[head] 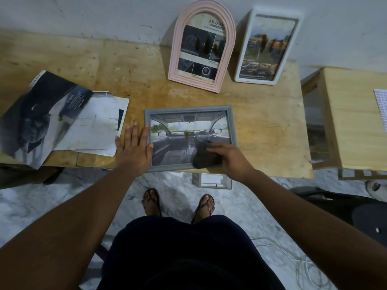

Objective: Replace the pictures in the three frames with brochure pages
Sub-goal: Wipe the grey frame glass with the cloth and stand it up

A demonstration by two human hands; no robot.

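Lying flat along the near edge of the table (261, 122), one grey frame (188, 109) shows a car-interior page. Two more frames, one pink arched frame (177, 49) and one white frame (278, 13), lean on the far wall. Left hand (134, 152): flat, fingers straight, against the grey frame's left edge. Right hand (232, 160): fingers curled over one dark cloth (206, 159) on the glass. One pile of brochure pages (62, 120) lies left. Bare tabletop separates the near and far frames.

Dim, flat light; wide-angle edges bend, brochure blurred.

pink arched frame (202, 47), grey frame (189, 108), black cloth (204, 158)
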